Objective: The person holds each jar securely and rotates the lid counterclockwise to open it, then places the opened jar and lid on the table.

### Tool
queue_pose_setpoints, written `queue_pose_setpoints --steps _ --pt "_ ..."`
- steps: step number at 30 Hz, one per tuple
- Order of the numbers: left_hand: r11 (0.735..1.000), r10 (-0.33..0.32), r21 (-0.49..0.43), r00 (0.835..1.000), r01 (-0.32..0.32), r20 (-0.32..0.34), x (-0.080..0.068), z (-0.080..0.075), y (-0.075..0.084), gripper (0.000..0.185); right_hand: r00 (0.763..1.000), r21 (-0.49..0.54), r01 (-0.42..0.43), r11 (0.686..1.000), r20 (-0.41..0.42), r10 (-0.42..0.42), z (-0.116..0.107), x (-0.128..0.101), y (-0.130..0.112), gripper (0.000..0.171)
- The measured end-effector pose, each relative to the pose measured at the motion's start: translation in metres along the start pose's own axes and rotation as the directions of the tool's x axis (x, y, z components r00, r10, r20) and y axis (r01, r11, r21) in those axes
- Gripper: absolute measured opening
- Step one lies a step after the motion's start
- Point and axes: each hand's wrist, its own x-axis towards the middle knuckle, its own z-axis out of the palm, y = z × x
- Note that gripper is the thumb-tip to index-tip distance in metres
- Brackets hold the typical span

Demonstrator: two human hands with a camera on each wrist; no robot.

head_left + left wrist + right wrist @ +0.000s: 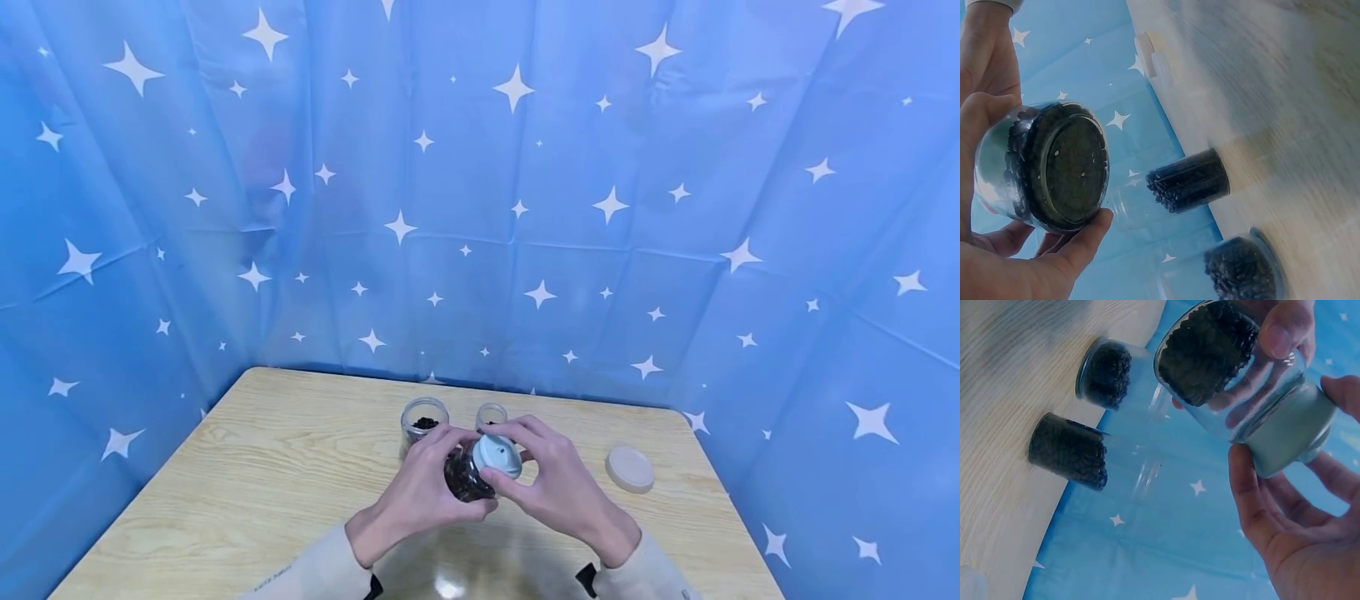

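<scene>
The left hand grips a clear jar of dark bits, fingers and thumb curled round its body. It is held in the air above the middle of the desk, just in front of 2 other jars. The jar is tilted — its long axis runs from lower left to upper right in the head view, base toward the left hand, lidded mouth up and toward the right hand. In the left wrist view the round base faces the camera, with the dark bits packed against the glass.

The right hand holds the white lid on the jar's mouth, fingertips curled round its rim and thumb under it. In the right wrist view the lid sits on the mouth, with the thumb on its near side and fingers on the far side.

Behind the hands, toward the far edge, stand 2 open jars — a wider one on the left and a narrow one just beside it on the right, both upright with dark bits at the bottom. A tan lid lies flat near the right edge, well apart from the hands. A blue starred cloth hangs round the desk.
</scene>
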Motion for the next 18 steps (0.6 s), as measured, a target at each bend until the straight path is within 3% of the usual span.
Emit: queue_pose_setpoints --steps 9,18 --pt "0.992 -0.008 -0.125 1.000 0.006 -0.010 -0.002 0.015 0.001 0.075 0.992 -0.076 0.129 0.989 -0.005 -0.130 -0.004 -0.002 0.000 0.049" --pt "0.975 -0.053 -0.217 0.998 0.055 0.014 -0.003 0.024 0.003 0.072 0.991 -0.096 0.136 0.986 0.012 -0.135 -0.010 -0.004 -0.002 0.049"
